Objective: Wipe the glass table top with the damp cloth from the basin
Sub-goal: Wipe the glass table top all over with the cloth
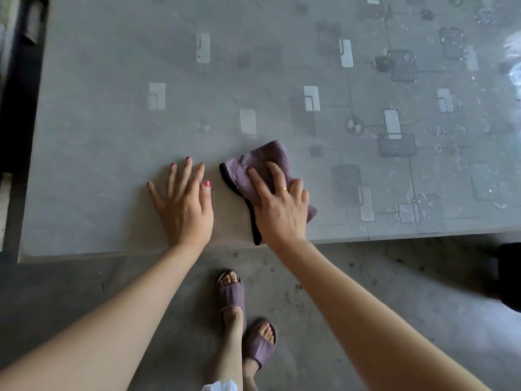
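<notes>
Near the front edge of the table, at about six o'clock on its surface, the mauve terry cloth with a black hem [258,172] lies folded on the grey patterned glass table top [112,122]. The right hand [277,210] presses it flat, fingers spread and only lightly bent over the pile, not bunching it; a gold ring shows on one finger. Just beside it, toward nine o'clock, the left hand [184,206] rests palm down on the bare glass with its fingers straight and splayed, holding nothing.

Toward two and three o'clock the glass carries scattered water droplets and streaks [439,131]. Below the edge, two feet in mauve open-toed slippers [232,292] stand on a grey concrete floor [366,292].

The likely risks: the cloth's rear corner already hangs at the table edge, so a stroke pulled toward the body could drag it off. The bracing left palm may leave prints on the glass. Leaning far toward the wet zone could make that palm slide. I cannot tell where the basin is.
</notes>
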